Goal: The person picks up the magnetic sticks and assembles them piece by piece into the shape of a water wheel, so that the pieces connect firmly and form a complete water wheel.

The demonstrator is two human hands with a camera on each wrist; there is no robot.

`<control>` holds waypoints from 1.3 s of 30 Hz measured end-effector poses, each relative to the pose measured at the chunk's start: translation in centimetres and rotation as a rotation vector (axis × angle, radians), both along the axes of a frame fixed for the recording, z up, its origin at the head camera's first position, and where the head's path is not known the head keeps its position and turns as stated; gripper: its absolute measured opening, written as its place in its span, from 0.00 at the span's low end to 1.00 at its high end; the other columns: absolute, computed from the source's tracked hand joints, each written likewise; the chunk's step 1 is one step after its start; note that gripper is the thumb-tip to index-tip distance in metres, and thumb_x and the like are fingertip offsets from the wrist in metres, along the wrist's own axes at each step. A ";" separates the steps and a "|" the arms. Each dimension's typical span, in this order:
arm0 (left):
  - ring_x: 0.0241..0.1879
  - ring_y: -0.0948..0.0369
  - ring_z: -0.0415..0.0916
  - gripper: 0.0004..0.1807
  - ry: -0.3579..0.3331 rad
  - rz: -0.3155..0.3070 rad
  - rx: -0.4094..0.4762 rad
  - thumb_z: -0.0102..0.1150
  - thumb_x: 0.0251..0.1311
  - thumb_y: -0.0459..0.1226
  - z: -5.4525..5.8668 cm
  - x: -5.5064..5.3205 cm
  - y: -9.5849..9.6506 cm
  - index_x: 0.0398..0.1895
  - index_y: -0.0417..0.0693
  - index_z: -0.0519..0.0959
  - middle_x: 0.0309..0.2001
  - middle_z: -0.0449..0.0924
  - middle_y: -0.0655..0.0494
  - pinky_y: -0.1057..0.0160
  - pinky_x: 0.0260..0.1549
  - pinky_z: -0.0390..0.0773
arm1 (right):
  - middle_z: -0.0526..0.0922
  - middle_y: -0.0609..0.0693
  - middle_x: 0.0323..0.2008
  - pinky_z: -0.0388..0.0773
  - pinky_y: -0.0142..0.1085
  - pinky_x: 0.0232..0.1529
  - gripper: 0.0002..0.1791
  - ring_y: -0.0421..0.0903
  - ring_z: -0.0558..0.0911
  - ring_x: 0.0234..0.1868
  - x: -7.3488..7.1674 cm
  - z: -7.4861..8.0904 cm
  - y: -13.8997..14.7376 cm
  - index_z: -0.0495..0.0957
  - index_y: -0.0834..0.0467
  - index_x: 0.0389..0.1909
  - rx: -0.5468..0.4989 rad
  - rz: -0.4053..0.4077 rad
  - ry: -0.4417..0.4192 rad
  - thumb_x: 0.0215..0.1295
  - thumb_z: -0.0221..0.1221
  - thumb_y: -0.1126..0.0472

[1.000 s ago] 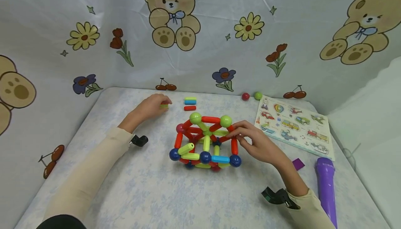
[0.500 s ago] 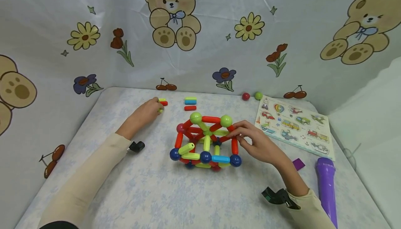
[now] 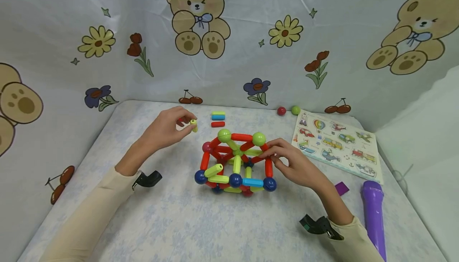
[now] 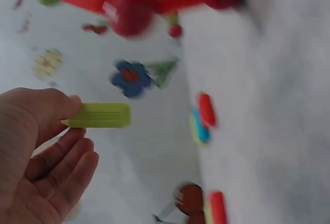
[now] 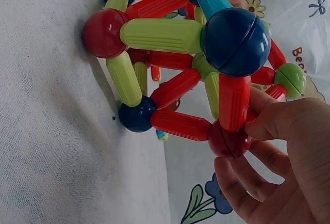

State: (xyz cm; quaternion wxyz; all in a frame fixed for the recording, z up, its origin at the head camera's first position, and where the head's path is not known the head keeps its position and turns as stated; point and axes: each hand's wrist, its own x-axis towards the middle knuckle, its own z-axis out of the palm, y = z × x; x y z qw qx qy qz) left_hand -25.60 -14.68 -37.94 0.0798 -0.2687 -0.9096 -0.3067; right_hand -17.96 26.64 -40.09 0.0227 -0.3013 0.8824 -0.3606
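My left hand [image 3: 166, 130] pinches a yellow-green magnetic rod [image 4: 105, 115] between thumb and index finger, the other fingers loosely bent. It is raised above the table, left of and behind a structure of magnetic rods and balls. That structure stands mid-table, with dark blue balls [image 3: 235, 180] along its front and green balls [image 3: 259, 138] on top. One yellow-green rod [image 3: 213, 170] juts out at its front left. My right hand [image 3: 294, 164] holds the structure's right side, thumb and fingers around a red ball [image 5: 229, 140] beneath a red rod [image 5: 234, 100].
Behind the structure lie a loose red rod [image 3: 218, 124], a blue rod [image 3: 218, 117] and a yellow-green one. A red ball [image 3: 281, 111] and a green ball [image 3: 295, 110] sit near the back edge. To the right are a picture board [image 3: 337, 142], a purple card [image 3: 341, 188] and a purple microphone [image 3: 373, 214].
My left hand first drew back leftward from the loose rods, then rose and turned, bringing the pinched yellow-green rod into view. My right hand and the structure have stayed still.
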 end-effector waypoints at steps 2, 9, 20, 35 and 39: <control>0.46 0.55 0.86 0.13 0.065 -0.063 0.098 0.75 0.67 0.35 1.5 1.4 0.7 0.52 0.45 0.87 0.49 0.87 0.53 0.51 0.49 0.88 | 0.79 0.52 0.64 0.84 0.35 0.54 0.20 0.54 0.79 0.64 0.0 0.0 0.0 0.88 0.56 0.54 -0.001 -0.002 0.003 0.73 0.57 0.78; 0.46 0.62 0.84 0.14 0.124 -0.331 0.255 0.78 0.63 0.33 4.5 6.4 3.9 0.51 0.48 0.89 0.48 0.88 0.61 0.62 0.43 0.87 | 0.79 0.53 0.64 0.84 0.37 0.54 0.20 0.54 0.79 0.64 0.0 -0.1 -0.1 0.88 0.57 0.54 -0.010 0.002 0.005 0.73 0.57 0.78; 0.44 0.64 0.83 0.13 -0.005 -0.479 0.219 0.77 0.63 0.33 1.7 9.2 6.6 0.50 0.47 0.87 0.47 0.86 0.61 0.61 0.44 0.87 | 0.79 0.54 0.63 0.83 0.33 0.56 0.18 0.54 0.80 0.62 0.1 -0.3 -0.1 0.88 0.59 0.53 -0.033 0.012 0.020 0.73 0.57 0.78; 0.40 0.66 0.75 0.14 -0.100 -0.464 0.215 0.73 0.68 0.35 -0.2 8.8 5.8 0.55 0.46 0.86 0.51 0.85 0.63 0.62 0.34 0.80 | 0.79 0.54 0.63 0.83 0.34 0.55 0.18 0.54 0.79 0.63 0.0 -0.2 -0.1 0.88 0.58 0.53 -0.030 0.010 0.014 0.74 0.57 0.78; 0.38 0.65 0.72 0.14 -0.095 -0.475 0.209 0.73 0.68 0.35 -0.1 8.7 5.6 0.55 0.48 0.86 0.51 0.85 0.63 0.61 0.32 0.79 | 0.79 0.54 0.63 0.83 0.34 0.54 0.18 0.54 0.79 0.63 0.0 -0.2 -0.1 0.88 0.58 0.53 -0.027 0.011 0.020 0.73 0.57 0.78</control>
